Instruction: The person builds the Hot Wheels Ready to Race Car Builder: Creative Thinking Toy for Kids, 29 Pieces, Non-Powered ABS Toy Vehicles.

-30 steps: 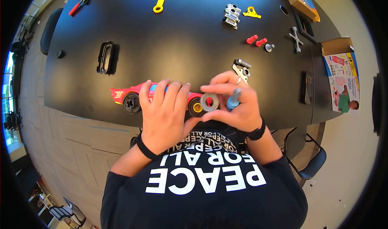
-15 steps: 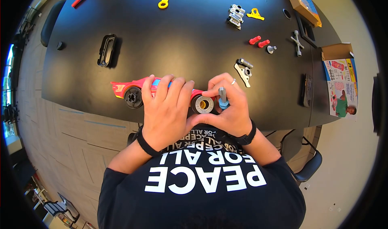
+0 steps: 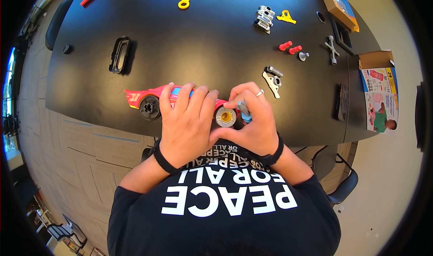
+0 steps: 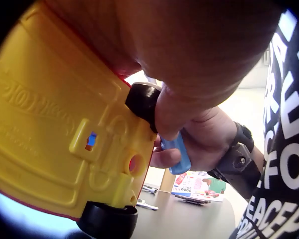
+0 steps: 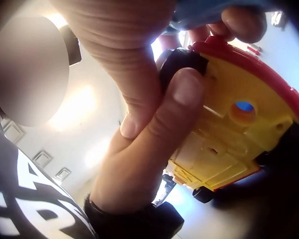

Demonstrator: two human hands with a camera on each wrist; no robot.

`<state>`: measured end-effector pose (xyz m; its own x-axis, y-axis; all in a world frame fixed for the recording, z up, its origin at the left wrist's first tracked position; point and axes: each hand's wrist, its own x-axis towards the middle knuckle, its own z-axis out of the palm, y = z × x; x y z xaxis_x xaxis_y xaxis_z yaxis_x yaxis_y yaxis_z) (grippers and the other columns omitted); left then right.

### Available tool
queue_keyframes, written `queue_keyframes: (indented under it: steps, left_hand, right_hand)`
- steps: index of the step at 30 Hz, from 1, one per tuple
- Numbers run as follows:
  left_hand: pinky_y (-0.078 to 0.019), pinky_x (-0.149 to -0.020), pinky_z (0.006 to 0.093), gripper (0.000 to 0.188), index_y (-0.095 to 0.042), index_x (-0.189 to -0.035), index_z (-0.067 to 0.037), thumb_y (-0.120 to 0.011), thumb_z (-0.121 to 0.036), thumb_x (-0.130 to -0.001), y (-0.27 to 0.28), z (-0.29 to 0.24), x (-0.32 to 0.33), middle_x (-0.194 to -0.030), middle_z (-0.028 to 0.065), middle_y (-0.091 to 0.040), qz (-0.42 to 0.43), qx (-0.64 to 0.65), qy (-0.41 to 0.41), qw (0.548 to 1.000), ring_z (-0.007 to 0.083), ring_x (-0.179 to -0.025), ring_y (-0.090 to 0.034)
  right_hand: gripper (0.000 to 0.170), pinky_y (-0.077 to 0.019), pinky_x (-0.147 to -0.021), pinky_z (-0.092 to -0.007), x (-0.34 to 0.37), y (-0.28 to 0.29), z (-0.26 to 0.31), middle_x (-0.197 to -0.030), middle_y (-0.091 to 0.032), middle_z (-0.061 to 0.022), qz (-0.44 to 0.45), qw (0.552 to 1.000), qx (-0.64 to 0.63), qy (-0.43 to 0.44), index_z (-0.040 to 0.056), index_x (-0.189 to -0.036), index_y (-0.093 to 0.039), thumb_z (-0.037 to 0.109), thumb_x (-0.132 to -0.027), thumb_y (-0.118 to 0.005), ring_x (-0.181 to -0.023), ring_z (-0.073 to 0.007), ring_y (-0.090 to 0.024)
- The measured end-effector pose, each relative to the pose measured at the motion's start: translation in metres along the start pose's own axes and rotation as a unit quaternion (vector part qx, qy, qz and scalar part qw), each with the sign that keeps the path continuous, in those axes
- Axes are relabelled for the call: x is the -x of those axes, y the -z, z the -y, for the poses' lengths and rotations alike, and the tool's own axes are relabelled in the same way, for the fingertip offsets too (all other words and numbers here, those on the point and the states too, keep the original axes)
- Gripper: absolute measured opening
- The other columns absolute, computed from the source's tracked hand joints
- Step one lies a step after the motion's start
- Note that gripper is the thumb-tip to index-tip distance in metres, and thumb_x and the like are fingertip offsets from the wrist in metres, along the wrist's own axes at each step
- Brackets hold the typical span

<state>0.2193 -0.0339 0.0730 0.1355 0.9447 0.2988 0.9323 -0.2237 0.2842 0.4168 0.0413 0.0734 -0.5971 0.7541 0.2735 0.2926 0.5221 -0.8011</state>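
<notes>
- Head view: the right hand (image 3: 259, 114) bends index finger and thumb about the grey rim (image 3: 218, 117), its other fingers curled round a blue tool (image 3: 246, 117).
- Across the red car (image 3: 146, 94), the left hand (image 3: 186, 118) grips with fingers slightly spread; its thumb presses the black tyre (image 4: 142, 102).
- A second ago the rim was held beside the wheel; now it lies over it, the yellow hub (image 3: 226, 116) central in its hole. It looks lined up; whether it is fully seated, I cannot tell.
- The car is tilted at the table's (image 3: 198, 53) near edge.
- Beyond lie a bolt (image 3: 274, 72), white part (image 3: 272, 85), red pegs (image 3: 285, 46) and black tray (image 3: 119, 55).
- The blue tool crowds the wheel; the left hand hides the car's middle.
</notes>
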Motion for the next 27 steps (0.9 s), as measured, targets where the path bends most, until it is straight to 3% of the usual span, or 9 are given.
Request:
queue_keyframes:
  steps: [2,4,5,8,15,21,24,27]
  left_hand:
    - [-0.0345,-0.119,0.0658,0.07,-0.067,-0.135,-0.007,-0.084,-0.053,-0.085,0.0,0.0,0.0,-0.13,0.0092,-0.065,-0.004,-0.006,-0.005,1.0,0.0336,-0.13,-0.059]
    - [-0.0348,-0.119,0.0654,0.072,-0.068,-0.135,-0.008,-0.086,-0.052,-0.082,0.0,-0.001,-0.001,-0.129,0.0091,-0.065,-0.014,0.014,0.0,1.0,0.0334,-0.13,-0.06]
    - [-0.0348,-0.119,0.0654,0.072,-0.068,-0.135,-0.008,-0.086,-0.052,-0.082,0.001,-0.001,-0.001,-0.129,0.0091,-0.065,-0.014,0.014,0.002,1.0,0.0334,-0.13,-0.06]
    - [-0.0331,-0.121,0.0638,0.068,-0.066,-0.136,-0.008,-0.089,-0.04,-0.081,0.002,-0.002,0.001,-0.135,0.0095,-0.066,-0.002,0.021,0.009,1.0,0.0333,-0.133,-0.059]
    - [-0.0334,-0.121,0.0635,0.068,-0.066,-0.137,-0.008,-0.088,-0.04,-0.081,0.0,-0.001,0.0,-0.135,0.0086,-0.066,-0.006,0.002,0.004,1.0,0.0329,-0.133,-0.059]
    - [-0.0338,-0.12,0.0637,0.067,-0.067,-0.137,-0.008,-0.087,-0.041,-0.083,-0.002,-0.001,-0.001,-0.134,0.0087,-0.067,-0.011,0.003,0.003,1.0,0.033,-0.133,-0.059]
    - [-0.034,-0.12,0.0634,0.066,-0.067,-0.136,-0.008,-0.088,-0.042,-0.083,0.0,-0.002,-0.001,-0.134,0.0088,-0.067,-0.009,0.009,0.007,1.0,0.0333,-0.133,-0.059]
    - [-0.0341,-0.12,0.0628,0.067,-0.068,-0.136,-0.008,-0.089,-0.042,-0.083,0.003,-0.003,-0.001,-0.134,0.0089,-0.067,-0.004,0.018,0.012,1.0,0.0335,-0.133,-0.059]
  right_hand:
    - [0.071,-0.0584,-0.082,-0.0364,0.0,0.001,0.002,-0.117,-0.064,-0.0098,0.002,1.0,0.01,-0.014,0.0057,-0.115,-0.069,0.033,-0.064,-0.111,-0.099,-0.0251,-0.068]
    - [0.059,-0.0589,-0.087,-0.0368,-0.003,0.007,-0.001,-0.121,-0.067,-0.0101,0.023,0.994,-0.105,-0.014,0.0071,-0.115,-0.075,0.028,-0.071,-0.108,-0.104,-0.0243,-0.07]
    - [0.059,-0.0589,-0.087,-0.0368,-0.002,0.009,-0.007,-0.121,-0.067,-0.0101,0.024,0.994,-0.106,-0.013,0.0071,-0.115,-0.075,0.028,-0.071,-0.108,-0.104,-0.0243,-0.07]
    - [0.041,-0.0591,-0.09,-0.0362,0.003,0.009,-0.019,-0.122,-0.072,-0.0107,0.02,0.992,-0.122,0.021,0.0076,-0.11,-0.08,0.019,-0.079,-0.103,-0.107,-0.023,-0.071]
    - [0.038,-0.0605,-0.085,-0.0353,0.001,0.008,-0.01,-0.118,-0.073,-0.0095,-0.008,0.998,-0.061,0.032,0.007,-0.111,-0.079,0.017,-0.081,-0.101,-0.098,-0.0221,-0.074]
    - [0.042,-0.0617,-0.08,-0.0344,-0.001,0.018,-0.01,-0.122,-0.072,-0.0107,0.039,0.996,-0.069,0.042,0.0063,-0.116,-0.08,0.017,-0.081,-0.101,-0.089,-0.0222,-0.076]
    - [0.032,-0.0613,-0.086,-0.0366,-0.001,0.023,-0.002,-0.126,-0.072,-0.0116,0.075,0.995,-0.07,0.005,0.0065,-0.117,-0.081,0.011,-0.088,-0.094,-0.095,-0.0243,-0.076]
    - [0.021,-0.0589,-0.092,-0.0393,0.004,0.024,-0.002,-0.123,-0.074,-0.0118,0.015,0.992,-0.12,-0.038,0.0061,-0.116,-0.081,0.003,-0.095,-0.084,-0.101,-0.0273,-0.075]
